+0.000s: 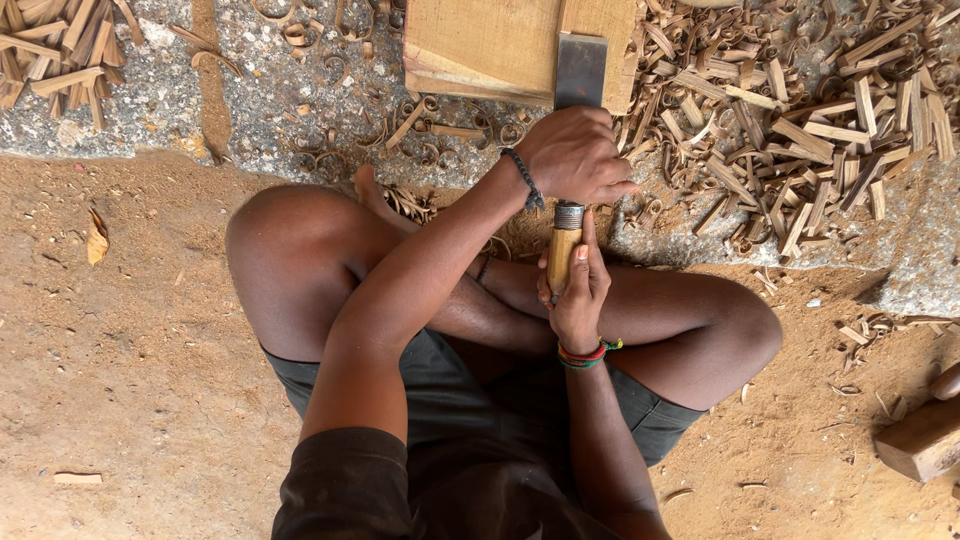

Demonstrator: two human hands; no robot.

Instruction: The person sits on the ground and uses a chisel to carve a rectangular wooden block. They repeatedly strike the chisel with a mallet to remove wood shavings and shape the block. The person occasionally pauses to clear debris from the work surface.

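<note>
A broad chisel with a flat dark steel blade and a pale wooden handle points away from me. Its blade lies against a light wooden block on the stone slab. My left hand, with a dark beaded bracelet at the wrist, wraps around the chisel just below the blade. My right hand, with a red and green wristband, grips the wooden handle from below. I sit cross-legged on the ground, my knees spread to both sides.
Curled wood shavings and chips cover the stone slab right of the block, with another pile at the far left. Sandy ground surrounds me. A wooden mallet lies at the lower right.
</note>
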